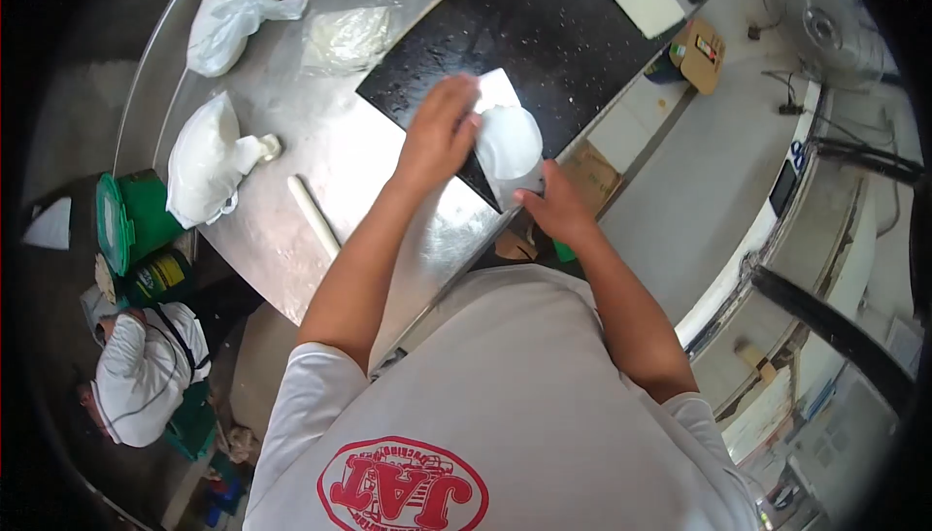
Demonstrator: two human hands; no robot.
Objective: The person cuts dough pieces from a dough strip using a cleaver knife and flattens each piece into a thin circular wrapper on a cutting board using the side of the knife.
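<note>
A round, flat white piece (512,141) that looks like dough lies at the near end of a black board, on a thin greyish sheet (515,188). My right hand (558,203) pinches the near right corner of this sheet between thumb and fingers. At the disc's left is my left hand (439,138), its fingers bent together against the edge of a white square sheet (497,90). Part of that square is covered by the disc. The tips of my left fingers are partly hidden.
Beyond my hands stretches the black board (544,36), specked white, with a stack of white squares (647,1). On the steel table (252,259) are two white bags (238,12), a clear packet (348,39) and a pale rod (313,215). A person (146,366) sits at left.
</note>
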